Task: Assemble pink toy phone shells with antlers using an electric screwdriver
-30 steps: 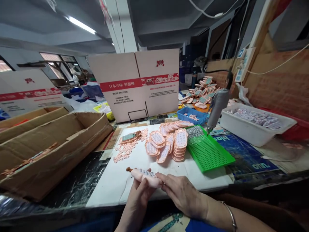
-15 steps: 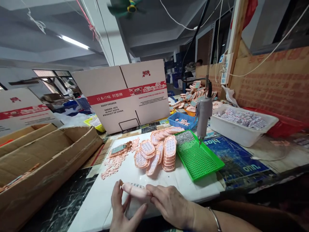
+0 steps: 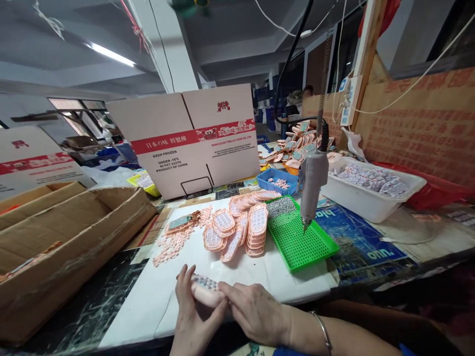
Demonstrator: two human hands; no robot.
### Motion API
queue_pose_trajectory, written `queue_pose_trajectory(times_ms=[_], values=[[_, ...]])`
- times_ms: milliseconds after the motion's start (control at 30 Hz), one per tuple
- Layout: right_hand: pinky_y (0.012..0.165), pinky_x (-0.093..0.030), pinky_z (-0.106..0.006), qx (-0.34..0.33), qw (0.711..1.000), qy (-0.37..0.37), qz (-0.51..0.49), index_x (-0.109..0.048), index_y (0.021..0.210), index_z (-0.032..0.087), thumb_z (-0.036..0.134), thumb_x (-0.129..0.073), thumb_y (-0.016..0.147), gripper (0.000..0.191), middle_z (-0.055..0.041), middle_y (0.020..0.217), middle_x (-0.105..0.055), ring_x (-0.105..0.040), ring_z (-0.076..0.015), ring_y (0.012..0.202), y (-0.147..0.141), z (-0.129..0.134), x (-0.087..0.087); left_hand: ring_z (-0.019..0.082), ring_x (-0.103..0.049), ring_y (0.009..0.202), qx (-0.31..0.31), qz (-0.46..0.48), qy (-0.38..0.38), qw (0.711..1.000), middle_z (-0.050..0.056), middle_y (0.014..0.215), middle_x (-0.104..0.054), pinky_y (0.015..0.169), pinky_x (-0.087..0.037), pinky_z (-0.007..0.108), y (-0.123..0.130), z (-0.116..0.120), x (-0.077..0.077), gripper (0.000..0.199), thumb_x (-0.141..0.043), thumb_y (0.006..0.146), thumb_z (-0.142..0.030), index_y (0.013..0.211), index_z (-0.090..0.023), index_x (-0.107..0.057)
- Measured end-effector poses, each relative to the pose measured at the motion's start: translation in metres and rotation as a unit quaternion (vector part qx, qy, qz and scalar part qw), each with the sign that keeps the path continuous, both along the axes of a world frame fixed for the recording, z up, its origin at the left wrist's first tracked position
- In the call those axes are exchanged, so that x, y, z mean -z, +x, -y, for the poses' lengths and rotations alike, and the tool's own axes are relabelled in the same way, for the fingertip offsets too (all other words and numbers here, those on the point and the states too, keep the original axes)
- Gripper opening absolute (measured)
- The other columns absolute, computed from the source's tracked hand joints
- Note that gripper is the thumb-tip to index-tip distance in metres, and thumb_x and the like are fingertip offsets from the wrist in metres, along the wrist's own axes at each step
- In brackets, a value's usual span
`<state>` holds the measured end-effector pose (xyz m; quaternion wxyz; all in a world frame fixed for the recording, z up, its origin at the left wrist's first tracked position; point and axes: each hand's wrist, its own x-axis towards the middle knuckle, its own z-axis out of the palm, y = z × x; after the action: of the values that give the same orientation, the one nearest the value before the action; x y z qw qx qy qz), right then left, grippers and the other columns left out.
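Note:
A pink rounded casing (image 3: pixel 208 292) with rows of pale buttons on its upper side is held over the near edge of the white work surface. My left hand (image 3: pixel 195 314) grips its left end, fingers behind and thumb at the front. My right hand (image 3: pixel 256 311) pinches its right end. Beyond them lie stacked pink shells with white button pads (image 3: pixel 258 220). Small pink pieces (image 3: pixel 172 247) are scattered to the left, beside green circuit boards (image 3: pixel 179 222). A green perforated tray (image 3: pixel 300 242) holds small metal screws (image 3: pixel 282 206) at its back.
An electric screwdriver (image 3: pixel 312 183) hangs above the green tray. A white bin (image 3: pixel 374 198) of pads stands right, a blue basket (image 3: pixel 276 182) behind. Cardboard boxes (image 3: pixel 74 247) line the left; a printed carton (image 3: pixel 196 148) stands at the back.
The casing has tilted so its buttons show more. My left thumb has closed in against its near side. The view has shifted slightly.

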<state>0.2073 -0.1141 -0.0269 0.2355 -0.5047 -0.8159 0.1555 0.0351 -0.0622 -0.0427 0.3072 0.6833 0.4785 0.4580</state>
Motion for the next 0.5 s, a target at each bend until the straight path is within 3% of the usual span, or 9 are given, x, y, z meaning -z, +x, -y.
queue_pose_trajectory(times_ms=[267, 500], values=[[0.09, -0.058, -0.039, -0.012, 1.0, -0.015, -0.025, -0.036, 0.149, 0.002, 0.015, -0.039, 0.091, 0.06, -0.0192, 0.118, -0.067, -0.067, -0.0263, 0.102, -0.005, -0.003, 0.006, 0.04, -0.021, 0.152, 0.018, -0.077, 0.028, 0.996, 0.016, 0.162, -0.022, 0.118, -0.03, 0.062, -0.007, -0.008, 0.003, 0.082, -0.076, 0.072, -0.048, 0.139, -0.027, -0.034], [0.104, -0.055, -0.041, -0.028, 0.989, 0.016, -0.145, -0.044, 0.144, 0.003, 0.013, -0.04, 0.09, 0.055, -0.0211, 0.132, -0.063, -0.065, -0.0242, 0.119, -0.003, 0.001, 0.014, 0.041, -0.021, 0.152, 0.056, -0.103, 0.054, 0.992, 0.022, 0.154, -0.029, 0.12, -0.024, 0.062, -0.008, -0.005, -0.008, 0.082, -0.078, 0.068, -0.042, 0.134, -0.02, -0.036]])
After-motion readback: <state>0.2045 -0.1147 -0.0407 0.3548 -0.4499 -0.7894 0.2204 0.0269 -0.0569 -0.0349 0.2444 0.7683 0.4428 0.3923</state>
